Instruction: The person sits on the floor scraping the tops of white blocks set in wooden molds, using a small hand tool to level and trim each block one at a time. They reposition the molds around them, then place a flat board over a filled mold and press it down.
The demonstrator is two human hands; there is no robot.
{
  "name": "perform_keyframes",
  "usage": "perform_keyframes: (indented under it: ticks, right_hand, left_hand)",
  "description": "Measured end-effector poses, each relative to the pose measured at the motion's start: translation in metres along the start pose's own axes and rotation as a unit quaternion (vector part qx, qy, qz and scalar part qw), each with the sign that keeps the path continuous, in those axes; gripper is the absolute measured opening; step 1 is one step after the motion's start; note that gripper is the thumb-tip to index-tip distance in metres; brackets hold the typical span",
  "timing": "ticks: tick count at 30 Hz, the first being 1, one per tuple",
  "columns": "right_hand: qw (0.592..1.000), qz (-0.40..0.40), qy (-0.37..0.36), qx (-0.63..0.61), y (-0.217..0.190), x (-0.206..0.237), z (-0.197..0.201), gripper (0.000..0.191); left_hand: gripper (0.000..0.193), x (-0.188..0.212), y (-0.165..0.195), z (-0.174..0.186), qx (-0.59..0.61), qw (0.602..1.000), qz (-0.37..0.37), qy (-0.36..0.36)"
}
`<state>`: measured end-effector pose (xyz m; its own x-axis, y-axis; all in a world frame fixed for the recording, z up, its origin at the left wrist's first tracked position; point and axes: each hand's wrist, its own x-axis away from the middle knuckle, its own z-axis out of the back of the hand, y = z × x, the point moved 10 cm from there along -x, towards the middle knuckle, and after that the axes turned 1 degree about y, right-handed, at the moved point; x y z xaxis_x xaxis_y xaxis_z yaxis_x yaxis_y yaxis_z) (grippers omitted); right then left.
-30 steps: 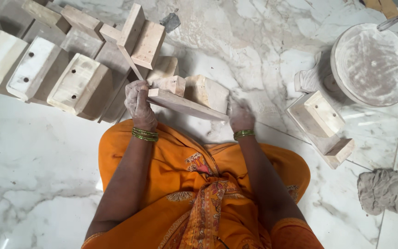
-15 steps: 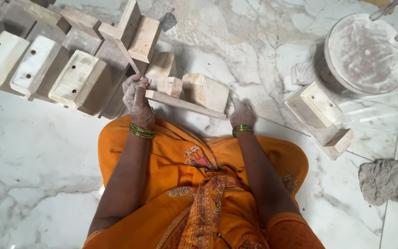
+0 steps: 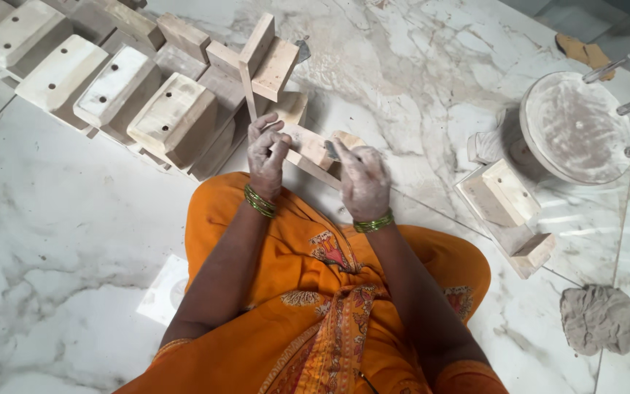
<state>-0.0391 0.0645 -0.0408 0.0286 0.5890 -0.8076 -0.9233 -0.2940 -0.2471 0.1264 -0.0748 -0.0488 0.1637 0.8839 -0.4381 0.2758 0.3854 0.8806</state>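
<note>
Left hand: the left hand (image 3: 269, 153), clay-dusted, fingers curled and pressed around one end of a thin wooden slat (image 3: 313, 169), wrist bent, green bangles on it.
Right hand: the right hand (image 3: 363, 179) closed over the slat's other end, knuckles up.
Slat: held level just above the lap, over a wooden mould block (image 3: 315, 144).
Surroundings: row of wooden moulds (image 3: 111, 84) on the marble floor (image 3: 60, 241); clay lump (image 3: 599, 318) well apart.
</note>
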Motion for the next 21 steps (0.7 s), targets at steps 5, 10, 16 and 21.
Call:
perform_keyframes:
  ticks: [5,10,16,21]
  right_hand:
    - [0.996,0.006,-0.047,0.079,-0.012,0.022,-0.008,0.045]
    - [0.905,-0.122,-0.298,0.279,0.034,0.083,-0.014,0.055]
    - [0.956,-0.199,-0.102,0.19,0.027,0.046,0.054,0.047]
    - [0.974,-0.052,-0.038,0.215,-0.034,0.006,0.059,0.048]
  left_hand:
    - [0.019,0.008,0.015,-0.003,-0.052,0.998,0.021,-0.003]
    - [0.022,0.007,0.03,-0.001,-0.127,0.991,-0.03,0.004]
    - [0.027,0.015,0.052,-0.033,-0.116,0.991,-0.038,-0.048]
    - [0.03,0.027,0.092,-0.06,-0.141,0.981,-0.105,-0.084]
